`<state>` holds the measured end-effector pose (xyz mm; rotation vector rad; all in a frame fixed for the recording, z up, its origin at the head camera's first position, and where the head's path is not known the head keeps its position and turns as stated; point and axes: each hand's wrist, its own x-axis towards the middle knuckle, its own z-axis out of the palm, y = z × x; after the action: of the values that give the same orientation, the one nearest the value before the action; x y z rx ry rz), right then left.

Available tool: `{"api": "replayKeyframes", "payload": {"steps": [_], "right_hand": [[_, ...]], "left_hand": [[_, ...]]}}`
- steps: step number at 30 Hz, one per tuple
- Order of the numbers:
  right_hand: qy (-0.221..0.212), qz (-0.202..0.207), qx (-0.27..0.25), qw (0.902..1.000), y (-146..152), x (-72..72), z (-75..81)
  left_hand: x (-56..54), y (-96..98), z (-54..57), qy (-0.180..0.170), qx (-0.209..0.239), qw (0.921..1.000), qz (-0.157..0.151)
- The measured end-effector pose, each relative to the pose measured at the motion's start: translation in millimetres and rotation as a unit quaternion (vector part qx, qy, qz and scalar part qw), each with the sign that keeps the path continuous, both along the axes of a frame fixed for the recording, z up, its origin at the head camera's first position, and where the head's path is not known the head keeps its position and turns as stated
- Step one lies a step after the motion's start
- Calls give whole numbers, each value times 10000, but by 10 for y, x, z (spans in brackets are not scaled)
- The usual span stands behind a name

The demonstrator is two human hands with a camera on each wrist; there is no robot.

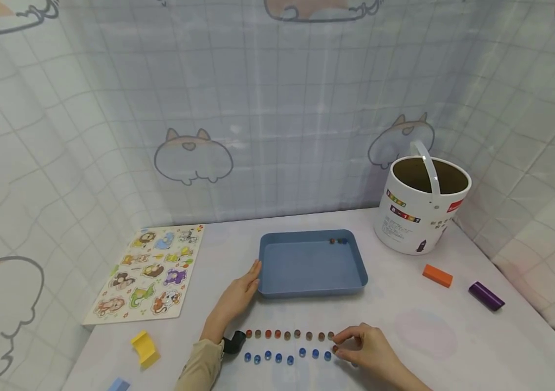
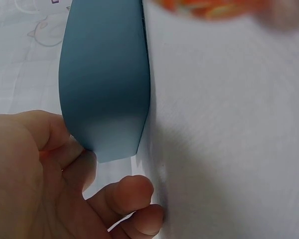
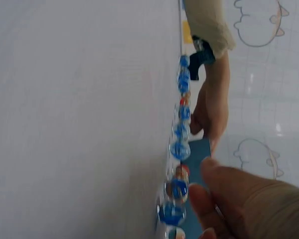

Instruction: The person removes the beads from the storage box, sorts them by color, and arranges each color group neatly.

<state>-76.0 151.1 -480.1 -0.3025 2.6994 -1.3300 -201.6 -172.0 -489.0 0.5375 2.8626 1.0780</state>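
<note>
My left hand (image 1: 238,293) rests at the near-left corner of a shallow blue tray (image 1: 264,266); in the left wrist view its fingers touch the tray's outer wall (image 2: 104,89). Three small marbles (image 1: 339,241) sit in the tray's far right corner. Below the tray lie two rows of glass marbles: a farther row of reddish and brown marbles (image 1: 277,334) and a nearer row of blue marbles (image 1: 278,358). At the right end of the rows my right hand (image 1: 367,350) pinches a reddish-brown marble (image 1: 335,348) between thumb and forefinger. In the right wrist view the marbles overlap in a line.
A white bucket (image 1: 399,228) with a handle stands at the back right. Nearer lie an orange block (image 1: 437,276) and a purple block (image 1: 486,296). On the left are an animal puzzle board (image 1: 147,271), a yellow curved block (image 1: 145,349) and a light blue block (image 1: 119,385).
</note>
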Motion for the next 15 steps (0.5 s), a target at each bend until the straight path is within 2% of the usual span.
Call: {"api": "replayKeyframes", "payload": {"steps": [7, 15], "right_hand": [[107, -26, 374, 9992, -73, 11, -39], [186, 52, 261, 9995, -102, 29, -54]], "left_hand": [[2, 13, 20, 36, 25, 10000, -46], [16, 11, 5, 13, 61, 10000, 0]]}}
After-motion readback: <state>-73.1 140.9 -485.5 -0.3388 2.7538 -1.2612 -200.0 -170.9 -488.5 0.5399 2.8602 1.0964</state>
